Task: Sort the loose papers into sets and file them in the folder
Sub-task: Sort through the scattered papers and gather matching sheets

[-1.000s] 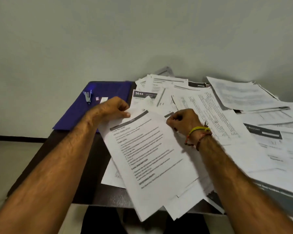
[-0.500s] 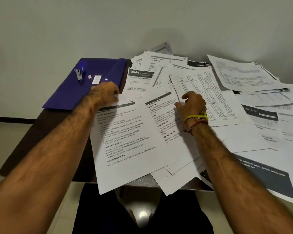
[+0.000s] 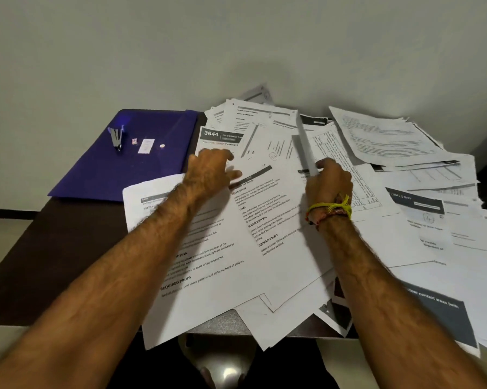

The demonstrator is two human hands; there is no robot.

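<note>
The dark surface [image 3: 68, 248] in front of me carries a blue folder [image 3: 152, 164] at its far left and a sprawling heap of loose papers [image 3: 391, 248] overhanging its near edge.

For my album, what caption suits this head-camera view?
Two hands sort loose papers beside a blue folder.

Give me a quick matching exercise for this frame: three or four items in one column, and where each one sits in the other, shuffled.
Things:
1. stapler
2. blue folder
3. yellow thread band
4. sheet headed 3644

Places:
A. on the right wrist
B. lying on the folder
C. far left of the table
D. just beyond the left hand

Pairs: 1-B, 2-C, 3-A, 4-D
</note>
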